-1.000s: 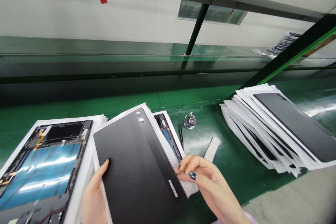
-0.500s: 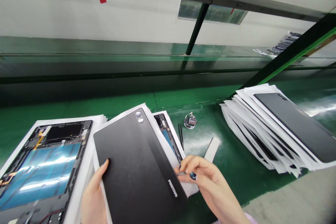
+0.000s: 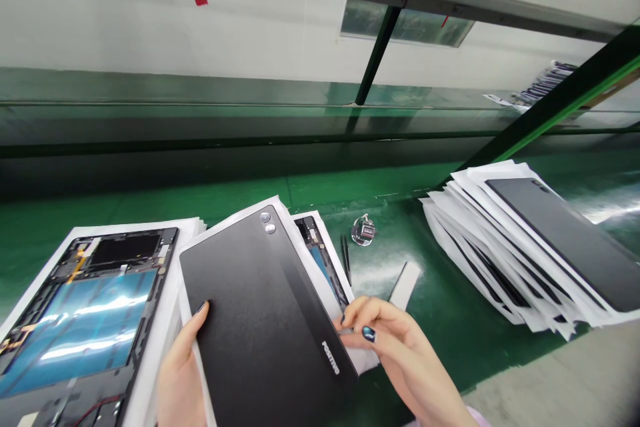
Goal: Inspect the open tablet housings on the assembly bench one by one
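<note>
Between 2 hands [image 3: 183, 367] [image 3: 400, 350] slants 1 black panel [image 3: 260, 313].

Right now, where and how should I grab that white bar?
Probably pinch both long edges at the far end, from the right: the white bar looks slim, that end is uncovered, and the right hand hides its near end.

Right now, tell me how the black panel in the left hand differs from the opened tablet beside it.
The black panel is held in the left hand; the opened tablet lies stacked. The panel shows a dark face with light lettering; the tablet exposes its insides, largely blue. Both have white sheeting under them.
</note>
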A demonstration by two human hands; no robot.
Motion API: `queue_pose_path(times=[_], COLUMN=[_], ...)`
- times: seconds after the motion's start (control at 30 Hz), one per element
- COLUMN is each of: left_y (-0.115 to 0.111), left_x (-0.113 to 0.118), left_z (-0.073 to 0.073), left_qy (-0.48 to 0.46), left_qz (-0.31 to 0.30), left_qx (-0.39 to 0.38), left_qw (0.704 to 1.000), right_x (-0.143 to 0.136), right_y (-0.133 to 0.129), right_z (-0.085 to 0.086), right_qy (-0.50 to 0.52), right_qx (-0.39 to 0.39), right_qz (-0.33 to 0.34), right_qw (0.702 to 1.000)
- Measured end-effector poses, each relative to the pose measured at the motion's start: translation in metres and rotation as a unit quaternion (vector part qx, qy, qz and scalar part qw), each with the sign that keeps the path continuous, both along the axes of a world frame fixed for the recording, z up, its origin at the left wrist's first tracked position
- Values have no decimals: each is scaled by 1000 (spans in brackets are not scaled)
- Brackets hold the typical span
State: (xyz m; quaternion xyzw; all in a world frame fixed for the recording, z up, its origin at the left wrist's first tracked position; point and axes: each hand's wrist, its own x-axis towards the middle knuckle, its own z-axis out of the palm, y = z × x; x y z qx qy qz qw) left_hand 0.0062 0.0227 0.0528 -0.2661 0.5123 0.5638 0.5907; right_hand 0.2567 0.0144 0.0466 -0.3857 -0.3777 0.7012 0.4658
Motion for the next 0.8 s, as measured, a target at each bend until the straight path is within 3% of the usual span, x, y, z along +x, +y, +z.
queue_pose_path(times=[0.43, 0.63, 0.8], left_y=[-2, -3, -8], left_x=[-1, 2, 1], left_z=[-5, -4, -20], left_qy=[20, 16, 31], left_qz=[-7, -7, -50], left_qx=[19, 48, 100], left_qw=[1000, 999, 993], right_x=[-1, -2, 0], right_y=[1, -8, -7], right_z=[3, 2, 0], right_qy=[-21, -33, -36], right_qx=[-16, -105, -95], right_qz=[-3, 69, 58], right_qw=[1000, 992, 993])
